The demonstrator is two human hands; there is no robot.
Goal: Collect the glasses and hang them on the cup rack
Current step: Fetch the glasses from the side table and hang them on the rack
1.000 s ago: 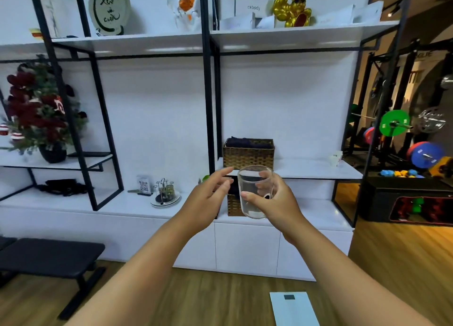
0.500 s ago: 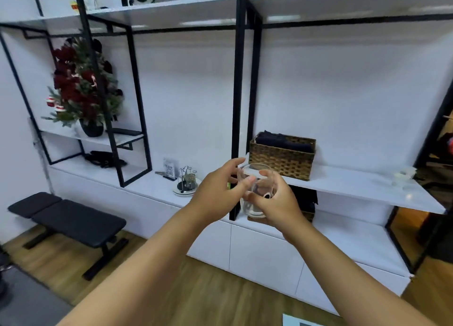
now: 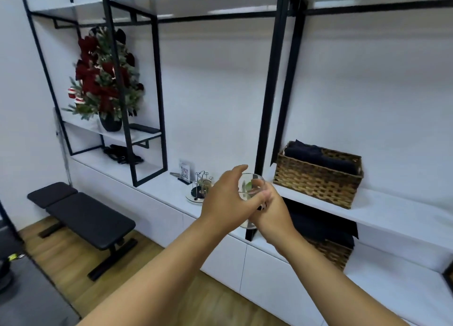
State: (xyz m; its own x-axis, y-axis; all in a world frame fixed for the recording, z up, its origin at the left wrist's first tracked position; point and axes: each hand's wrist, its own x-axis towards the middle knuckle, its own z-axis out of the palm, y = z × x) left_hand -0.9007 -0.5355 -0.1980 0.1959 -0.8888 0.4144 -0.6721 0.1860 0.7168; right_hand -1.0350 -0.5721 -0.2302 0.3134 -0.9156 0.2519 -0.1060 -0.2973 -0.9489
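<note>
We see a clear glass held up in the air in front of the shelving, between both hands. The right hand grips it from below and behind, fingers wrapped around it. The left hand curls its fingers over the glass's near side, touching it. Beyond them, the wire cup rack stands on the white surface, well left of a wicker basket.

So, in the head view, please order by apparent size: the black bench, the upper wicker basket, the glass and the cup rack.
1. black bench
2. upper wicker basket
3. glass, nearer to the camera, and cup rack: too alike to rank.
</note>
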